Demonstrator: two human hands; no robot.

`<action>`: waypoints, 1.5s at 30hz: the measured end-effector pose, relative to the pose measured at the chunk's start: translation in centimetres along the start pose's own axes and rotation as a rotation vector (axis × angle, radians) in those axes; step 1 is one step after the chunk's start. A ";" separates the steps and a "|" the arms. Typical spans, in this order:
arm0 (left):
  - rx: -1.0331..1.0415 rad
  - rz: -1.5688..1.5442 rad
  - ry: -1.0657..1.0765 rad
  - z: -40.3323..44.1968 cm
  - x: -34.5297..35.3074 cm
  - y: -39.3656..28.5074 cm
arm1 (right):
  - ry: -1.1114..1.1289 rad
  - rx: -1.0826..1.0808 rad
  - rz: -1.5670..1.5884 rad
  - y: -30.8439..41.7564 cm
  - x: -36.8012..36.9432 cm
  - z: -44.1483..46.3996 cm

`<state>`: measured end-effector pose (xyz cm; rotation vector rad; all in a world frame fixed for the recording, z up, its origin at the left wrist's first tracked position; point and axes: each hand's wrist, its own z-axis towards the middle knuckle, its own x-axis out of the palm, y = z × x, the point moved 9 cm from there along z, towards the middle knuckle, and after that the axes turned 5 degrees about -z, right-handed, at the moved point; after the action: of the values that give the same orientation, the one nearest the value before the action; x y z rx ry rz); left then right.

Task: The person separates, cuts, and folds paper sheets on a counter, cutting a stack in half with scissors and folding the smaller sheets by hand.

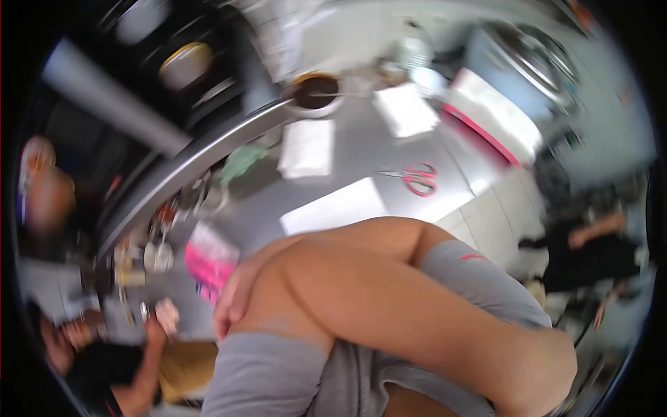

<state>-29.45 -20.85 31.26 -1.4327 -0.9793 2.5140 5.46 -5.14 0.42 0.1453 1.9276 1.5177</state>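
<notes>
My bare arms are crossed in front of my grey shirt. My right hand [235, 302] lies against my left upper arm [281, 306], its fingers bent round it beside the grey sleeve [271, 368]. Across the front, my left forearm [389, 299] runs down to the lower right. There my left hand [535, 372] is bent at the wrist, with its fingers hidden. Neither hand touches anything on the metal table [250, 198]. A white sheet [337, 205] lies just beyond my arms, with red-handled scissors [420, 181] to its right.
Two white stacks [307, 149] [406, 110], a bowl of dark liquid [314, 94] and a white-and-pink packet [493, 118] lie further back. Near my right hand is another pink packet [212, 257]. People in black stand at lower left [104, 372] and right [590, 257].
</notes>
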 end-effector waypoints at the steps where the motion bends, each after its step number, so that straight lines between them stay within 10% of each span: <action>1: 0.072 -0.001 0.012 0.9 1.1 -0.2 | -0.042 -0.001 -0.017 0.1 -0.6 -0.8; 6: 0.057 -0.495 -0.019 1.1 1.4 -0.5 | -0.318 0.065 -0.058 -0.6 -2.9 -6.9; 10: 0.225 -0.383 0.378 3.2 8.0 -2.7 | -0.523 0.171 -0.091 -1.4 -3.7 -12.9; 20: 0.455 -0.529 0.169 2.9 7.8 -8.8 | -0.956 0.406 -0.176 -0.8 -1.9 -24.2; 25: 0.474 -0.554 0.407 2.5 9.3 -9.7 | -1.084 0.459 -0.208 -0.4 -1.1 -26.3; 45: 0.058 -0.081 -0.187 2.2 -1.0 4.2 | -0.806 0.266 -0.086 -2.1 -5.5 -15.9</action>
<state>-29.65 -25.60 30.43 -1.1347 -0.9620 2.6301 1.45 -21.49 2.46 0.6701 1.4286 0.9203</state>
